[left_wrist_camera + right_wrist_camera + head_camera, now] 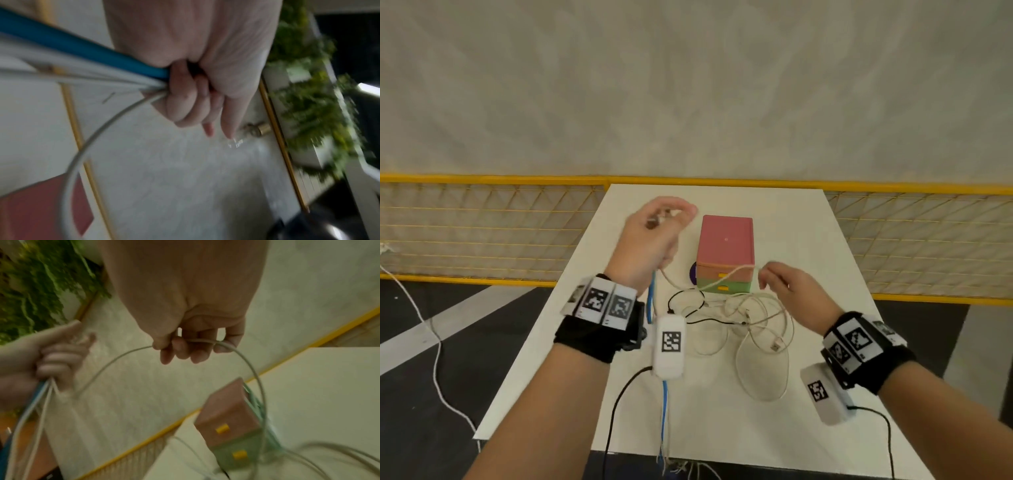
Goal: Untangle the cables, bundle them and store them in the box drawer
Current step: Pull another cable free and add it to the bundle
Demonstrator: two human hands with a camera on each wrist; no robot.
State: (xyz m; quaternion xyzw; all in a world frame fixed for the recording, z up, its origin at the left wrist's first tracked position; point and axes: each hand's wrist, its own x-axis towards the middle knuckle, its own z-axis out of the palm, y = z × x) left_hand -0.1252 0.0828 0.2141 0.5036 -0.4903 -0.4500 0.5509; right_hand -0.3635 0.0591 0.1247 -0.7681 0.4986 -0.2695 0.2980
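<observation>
White worktop (774, 428) carries everything, one surface against a yellow mesh fence (482, 233). On it stands one box (725, 251) with a pink top and two drawers, an orange-pink one (724, 272) above a green one (724, 287), each with a yellow handle; both look closed. In front of the box lies a loose tangle of cables (750, 329): several white loops and one thin black cable (688, 305), with a USB plug (776, 345) at the near right of the heap. One blue cable (664, 407) hangs from the left hand and runs off the near edge.

Two hands are up over the worktop. The left hand (654, 236), raised left of the box, is clenched round a bundle, the blue cable together with white strands. The right hand (787, 287), just right of the drawers, pinches one white cable (726, 277), which arcs across the drawer fronts from one grip to the other.

The left wrist view alone shows the strands entering the fist (185, 97), blue cable (82, 47) uppermost and white ones beneath, and a small metal connector (255, 129) by the fingertips. The right wrist view alone shows the white cable (205, 341) passing under the curled fingers (180, 350), then dropping beside the box (228, 415); it also catches the left hand (51, 356). Both wrist views show green foliage, blurred, which the head view lacks.
</observation>
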